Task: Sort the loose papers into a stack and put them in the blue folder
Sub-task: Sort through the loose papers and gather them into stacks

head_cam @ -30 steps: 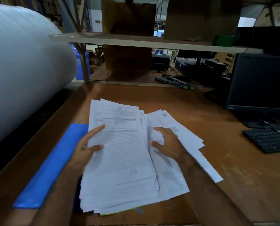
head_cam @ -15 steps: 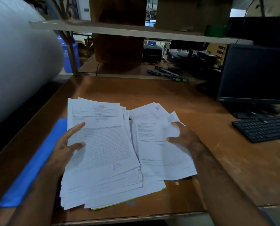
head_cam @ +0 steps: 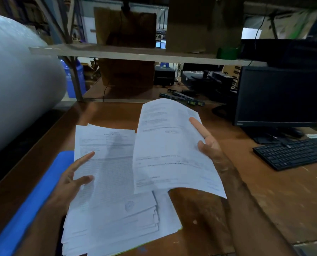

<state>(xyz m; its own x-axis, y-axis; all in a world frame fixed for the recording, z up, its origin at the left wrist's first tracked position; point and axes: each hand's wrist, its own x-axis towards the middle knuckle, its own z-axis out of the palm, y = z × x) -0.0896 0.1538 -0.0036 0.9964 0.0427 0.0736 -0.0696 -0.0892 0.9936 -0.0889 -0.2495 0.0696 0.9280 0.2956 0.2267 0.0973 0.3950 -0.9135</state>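
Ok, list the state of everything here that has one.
Paper stack: uneven, lying on the desk and the folder.
Lifted sheets: raised off the desk, curling.
Blue folder: flat, partly under the stack.
Left hand: fingers straight, resting on the stack.
Right hand: holds the lifted sheets.
Monitor: dark.

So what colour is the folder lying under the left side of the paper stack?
Bright blue; the folder shows clearly in the head view.

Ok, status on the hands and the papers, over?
Right hand holds a lifted bunch of sheets above the desk. Left hand flat on the stack. Blue folder under the stack's left edge, unfilled. Nothing in the way.
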